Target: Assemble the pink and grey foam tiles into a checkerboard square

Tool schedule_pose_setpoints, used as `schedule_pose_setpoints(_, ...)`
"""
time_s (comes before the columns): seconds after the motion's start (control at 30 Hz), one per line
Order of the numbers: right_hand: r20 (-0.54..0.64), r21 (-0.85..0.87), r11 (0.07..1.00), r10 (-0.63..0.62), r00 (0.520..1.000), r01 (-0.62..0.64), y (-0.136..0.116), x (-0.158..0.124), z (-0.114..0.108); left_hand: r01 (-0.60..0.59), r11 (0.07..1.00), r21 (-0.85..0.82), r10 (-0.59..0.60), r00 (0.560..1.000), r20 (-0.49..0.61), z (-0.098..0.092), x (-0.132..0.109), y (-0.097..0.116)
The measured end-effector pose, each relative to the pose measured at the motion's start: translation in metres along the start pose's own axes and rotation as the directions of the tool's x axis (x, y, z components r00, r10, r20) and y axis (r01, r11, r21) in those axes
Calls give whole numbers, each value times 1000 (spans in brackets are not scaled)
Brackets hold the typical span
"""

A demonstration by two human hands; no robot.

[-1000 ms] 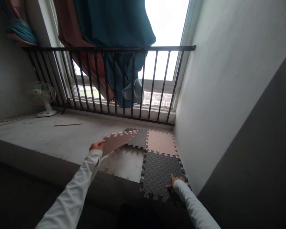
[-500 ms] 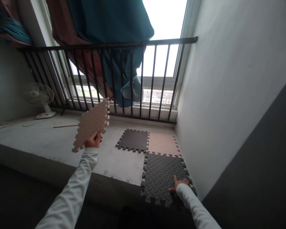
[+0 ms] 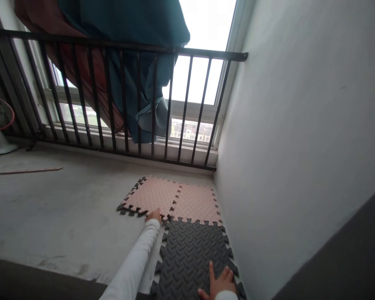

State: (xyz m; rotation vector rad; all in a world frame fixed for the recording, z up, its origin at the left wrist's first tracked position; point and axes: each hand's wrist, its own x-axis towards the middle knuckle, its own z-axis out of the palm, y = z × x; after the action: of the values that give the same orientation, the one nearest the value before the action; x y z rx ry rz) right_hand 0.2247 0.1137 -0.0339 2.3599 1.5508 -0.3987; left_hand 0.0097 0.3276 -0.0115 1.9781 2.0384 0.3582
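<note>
A pink foam mat tile (image 3: 154, 192) lies over a black foam tile (image 3: 121, 208), whose toothed edge shows at the left and front. My left hand (image 3: 154, 215) has its fingers closed on the pink tile's front edge. To its right is another pink foam tile (image 3: 196, 203), set against the wall side. A larger-looking black foam tile (image 3: 190, 250) joins that one's front edge. My right hand (image 3: 220, 284) rests on this black tile with its fingers spread, holding nothing.
A white wall (image 3: 287, 125) rises along the tiles' right side. Behind them runs a black metal railing (image 3: 112, 152) with a blue and pink curtain (image 3: 121, 83). A fan (image 3: 0, 125) and a thin strip (image 3: 31, 171) are at the left on the concrete ledge (image 3: 75, 216).
My left hand has brought the raised pink tile down to the right, onto the far-left black tile. The view has shifted right; my right hand stays on the front black tile.
</note>
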Motion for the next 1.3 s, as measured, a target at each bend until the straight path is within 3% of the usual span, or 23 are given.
schedule_pose_setpoints(0.17,-19,3,1000,1,1000,-1,-2,-4,-3,-44,983,178,27,995,97,-7,4,9)
schedule_pose_setpoints(0.37,3,-15,1000,-1,1000,1,-4,-10,-9,48,986,159,-57,997,55,-12,-5,23)
schedule_pose_setpoints(0.53,-11,12,1000,-13,1000,14,-2,-7,-3,-5,991,136,5,1000,1,-36,1,26)
schedule_pose_setpoints(0.63,17,-3,1000,-7,1000,7,-3,-9,-8,2,994,113,11,993,-122,-72,18,23)
schedule_pose_setpoints(0.73,48,-31,999,10,999,-9,-6,-15,-18,43,999,-18,-46,952,-304,-123,38,7)
schedule_pose_setpoints(0.9,108,-89,995,45,993,-35,-11,-22,-34,56,976,-212,-167,815,-554,-218,47,-51)
schedule_pose_setpoints(1.0,112,-117,992,56,992,-43,-11,-23,-37,-8,973,-230,-159,700,-696,-248,19,-103)
schedule_pose_setpoints(1.07,108,-117,992,57,993,-44,-11,-22,-37,-60,986,-156,-75,677,-732,-244,-16,-142)
schedule_pose_setpoints(1.13,110,-115,992,56,992,-43,-11,-21,-36,-70,996,-51,14,711,-703,-220,-62,-182)
schedule_pose_setpoints(1.2,111,-115,993,55,992,-42,-10,-19,-34,-10,998,57,41,819,-573,-183,-111,-215)
schedule_pose_setpoints(1.27,108,-113,992,60,992,-48,-10,-17,-32,89,978,188,-28,953,-303,-147,-153,-239)
schedule_pose_setpoints(1.3,102,-106,993,61,993,-50,-9,-15,-32,126,955,270,-92,987,-133,-132,-170,-246)
